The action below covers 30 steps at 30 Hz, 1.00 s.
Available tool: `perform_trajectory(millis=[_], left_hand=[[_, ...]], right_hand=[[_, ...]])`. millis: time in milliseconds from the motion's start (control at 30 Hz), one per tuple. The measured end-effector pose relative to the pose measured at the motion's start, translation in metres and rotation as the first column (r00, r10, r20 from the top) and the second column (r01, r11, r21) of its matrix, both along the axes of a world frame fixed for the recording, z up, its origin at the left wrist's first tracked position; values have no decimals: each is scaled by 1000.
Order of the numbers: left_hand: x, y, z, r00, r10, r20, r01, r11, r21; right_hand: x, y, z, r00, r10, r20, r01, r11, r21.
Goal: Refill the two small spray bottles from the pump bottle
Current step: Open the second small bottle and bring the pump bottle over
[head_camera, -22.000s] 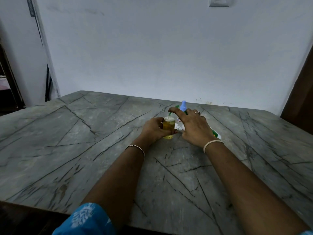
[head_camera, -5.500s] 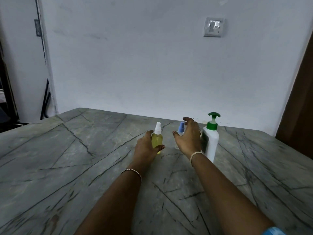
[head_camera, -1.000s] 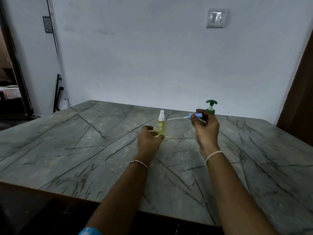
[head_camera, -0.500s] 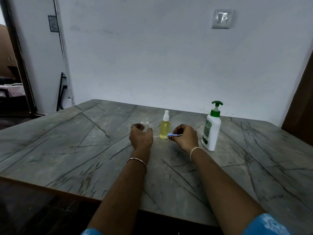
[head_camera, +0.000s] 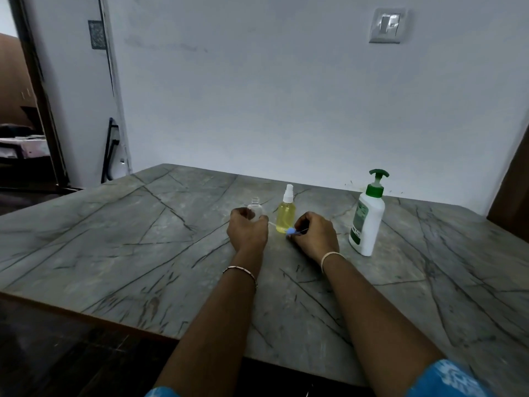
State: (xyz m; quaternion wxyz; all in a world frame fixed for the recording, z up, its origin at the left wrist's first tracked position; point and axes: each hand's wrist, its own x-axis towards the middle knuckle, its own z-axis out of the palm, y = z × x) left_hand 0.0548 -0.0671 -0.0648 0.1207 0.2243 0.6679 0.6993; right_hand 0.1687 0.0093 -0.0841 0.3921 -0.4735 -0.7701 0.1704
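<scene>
Grey veined marble tabletop (head_camera: 143, 242) against white wall, one wall switch (head_camera: 388, 24). Three bottles, all upright: two small, one pump. One small clear empty plastic bottle (head_camera: 255, 208), neck uncapped, held low by left hand (head_camera: 247, 232), fingers curled round it. One small bottle of yellow liquid with white spray top (head_camera: 285, 214) stands just right of it, untouched. One white pump bottle with green pump head (head_camera: 367, 222) stands further right, apart from the hands. One loose blue spray head with thin white dip tube (head_camera: 291, 231), pinched in right hand (head_camera: 315, 235) at the yellow bottle's base. A second ago this head was raised in front of the pump bottle; now it is down at the table.
</scene>
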Motion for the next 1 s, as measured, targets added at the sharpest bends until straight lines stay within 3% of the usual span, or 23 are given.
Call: perform_trajectory(millis=[333,500,567,700,833,1000], left_hand=[[3,-1,-1,999,-44,-22,45,999,21],[7,2,-2,989,-99,-109,103,994,28],[12,2,-3,974,-153,-168,158,987,18],[18,4,-5,912,-328,-246,325,944,-55],[27,-2,0,788,-568,-238,557,822,-118],[53,-4,2,715,-672,-190,665,739,-112]], right_hand=[[12,0,6,999,30,43,-29,999,-19],[25,-4,11,990,-2,-142,-14,994,-112],[34,-4,12,949,-50,-311,-29,970,-242],[55,-14,22,710,-232,-665,-231,816,-530],[84,-14,25,561,-390,-730,-331,703,-630],[115,-22,20,577,-430,-694,-245,720,-650]])
